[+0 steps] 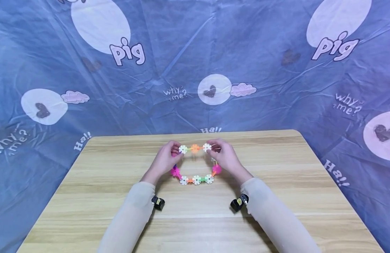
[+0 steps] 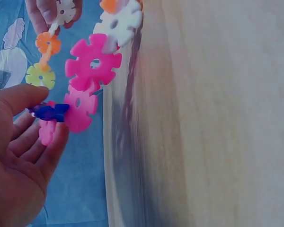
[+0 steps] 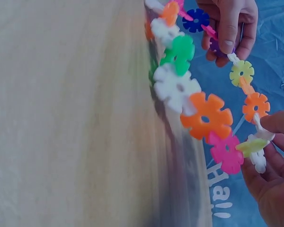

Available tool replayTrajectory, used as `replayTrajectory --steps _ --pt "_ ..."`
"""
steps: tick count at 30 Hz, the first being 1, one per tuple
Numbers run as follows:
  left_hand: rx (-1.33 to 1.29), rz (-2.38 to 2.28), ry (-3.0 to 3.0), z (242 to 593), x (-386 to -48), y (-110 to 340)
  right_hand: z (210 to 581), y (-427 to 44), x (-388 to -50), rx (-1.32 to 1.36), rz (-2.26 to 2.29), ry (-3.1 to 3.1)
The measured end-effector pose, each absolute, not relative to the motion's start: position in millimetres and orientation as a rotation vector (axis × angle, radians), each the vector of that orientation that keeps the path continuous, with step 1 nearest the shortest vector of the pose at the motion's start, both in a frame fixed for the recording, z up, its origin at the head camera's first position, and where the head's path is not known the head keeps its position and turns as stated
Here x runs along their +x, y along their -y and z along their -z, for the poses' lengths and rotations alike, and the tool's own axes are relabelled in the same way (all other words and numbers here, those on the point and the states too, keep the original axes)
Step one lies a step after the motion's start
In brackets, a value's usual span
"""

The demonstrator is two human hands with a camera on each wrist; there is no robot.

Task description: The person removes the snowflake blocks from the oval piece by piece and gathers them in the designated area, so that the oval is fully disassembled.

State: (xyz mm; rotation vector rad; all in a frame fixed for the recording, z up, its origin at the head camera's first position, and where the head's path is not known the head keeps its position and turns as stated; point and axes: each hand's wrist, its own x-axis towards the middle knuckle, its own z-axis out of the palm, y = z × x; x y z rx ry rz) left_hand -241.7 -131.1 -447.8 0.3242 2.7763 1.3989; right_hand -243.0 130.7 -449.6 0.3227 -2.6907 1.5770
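Observation:
A closed ring of interlocking plastic snowflake discs (image 1: 196, 180) is held by both hands, its near side hanging close over the table. My left hand (image 1: 164, 156) pinches the far left part. The left wrist view shows thumb and fingers around a dark blue disc (image 2: 52, 112), with pink discs (image 2: 93, 61) beside it. At the far right, my right hand (image 1: 226, 154) pinches white pieces next to a yellow-green disc (image 3: 252, 147). Between the hands sits an orange disc (image 1: 195, 148). Fingers hide parts of the gripped discs.
Beneath the hands is a light wood-grain table (image 1: 87, 196). A blue printed cloth (image 1: 169, 116) hangs behind its far edge and along both sides. Each sleeve has a small black camera (image 1: 158, 202) at the wrist.

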Motion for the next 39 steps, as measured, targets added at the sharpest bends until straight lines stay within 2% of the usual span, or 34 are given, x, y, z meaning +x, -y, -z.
replayTrajectory --steps 11,29,39 --pt "0.437 -1.448 -2.811 442.1 -230.8 133.1 438.5 -132.6 -231.1 0.371 -1.586 2.603" --pt "0.811 -1.591 -2.965 446.5 -216.9 130.4 432.9 -136.2 -225.0 0.425 -1.688 2.668" --pt "0.866 -1.67 -2.904 445.8 -214.6 131.3 433.1 -133.9 -222.1 0.416 -1.793 2.611"
